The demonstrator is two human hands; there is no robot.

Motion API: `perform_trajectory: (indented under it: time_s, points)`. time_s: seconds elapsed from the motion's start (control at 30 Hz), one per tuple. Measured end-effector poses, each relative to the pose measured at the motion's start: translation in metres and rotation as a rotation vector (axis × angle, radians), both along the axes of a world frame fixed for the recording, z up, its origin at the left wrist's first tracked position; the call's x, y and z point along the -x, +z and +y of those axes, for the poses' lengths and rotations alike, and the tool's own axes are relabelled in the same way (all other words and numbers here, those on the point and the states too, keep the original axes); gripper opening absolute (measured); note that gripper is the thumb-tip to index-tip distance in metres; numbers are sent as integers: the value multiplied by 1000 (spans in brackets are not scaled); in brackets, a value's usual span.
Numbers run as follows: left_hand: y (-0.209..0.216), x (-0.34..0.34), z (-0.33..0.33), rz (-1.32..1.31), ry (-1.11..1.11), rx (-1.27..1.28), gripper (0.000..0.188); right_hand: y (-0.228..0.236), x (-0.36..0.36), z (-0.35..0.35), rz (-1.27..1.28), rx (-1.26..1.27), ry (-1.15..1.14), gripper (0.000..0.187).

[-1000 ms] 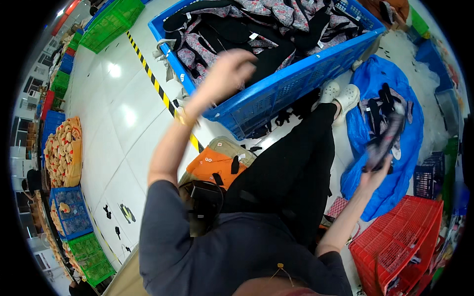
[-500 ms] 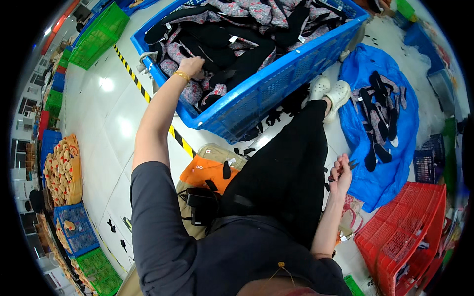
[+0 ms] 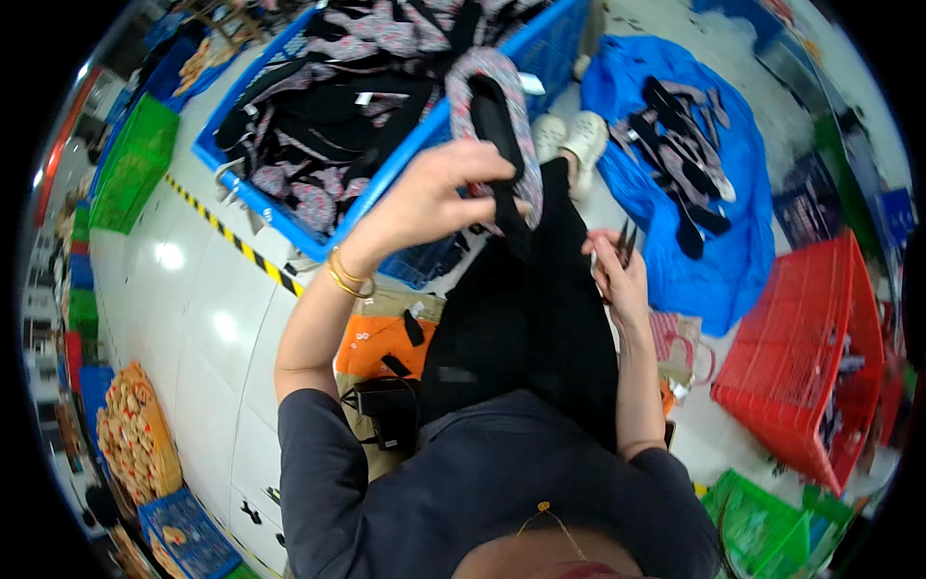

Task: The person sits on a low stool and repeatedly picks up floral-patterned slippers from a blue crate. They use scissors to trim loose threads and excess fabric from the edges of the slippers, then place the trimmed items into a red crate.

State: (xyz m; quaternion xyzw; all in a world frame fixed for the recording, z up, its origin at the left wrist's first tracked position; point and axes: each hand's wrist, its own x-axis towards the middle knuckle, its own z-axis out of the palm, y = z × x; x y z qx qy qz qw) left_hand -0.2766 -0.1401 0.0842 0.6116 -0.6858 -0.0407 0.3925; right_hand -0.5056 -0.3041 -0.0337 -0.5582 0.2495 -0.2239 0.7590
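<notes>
My left hand grips a slipper with grey-pink floral fabric and a black inside, holding it up over my lap. A dark flap hangs beneath those fingers; what it is, I cannot tell. Beside my right knee, my right hand is closed around small dark thread snips, their points upward. A big blue crate in front of me is heaped with similar floral and black slippers, some with white tags.
On the right, a blue sheet bears a pile of black and floral slippers. A red crate and a green crate stand nearer. Orange cloth lies left of my legs, and yellow-black floor tape runs past the blue crate.
My left hand has come out of the blue crate toward me and now holds up a slipper. My right hand has risen slightly and shifted left, still holding the snips.
</notes>
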Motion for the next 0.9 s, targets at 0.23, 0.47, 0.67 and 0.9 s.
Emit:
perform_trajectory:
  time_s: [0.23, 0.47, 0.67, 0.9]
  points:
    - [-126, 80, -33, 130, -94, -170, 30, -31, 37, 3, 220, 219, -119, 33]
    - [-173, 109, -5, 64, 19, 23, 28, -62, 66, 11, 141, 550, 28, 38]
    - [-195, 122, 15, 237, 200, 192, 37, -40, 60, 25, 265, 947, 159, 36]
    - [-203, 130, 18, 230, 249, 190, 36, -50, 51, 24, 93, 1422, 179, 33]
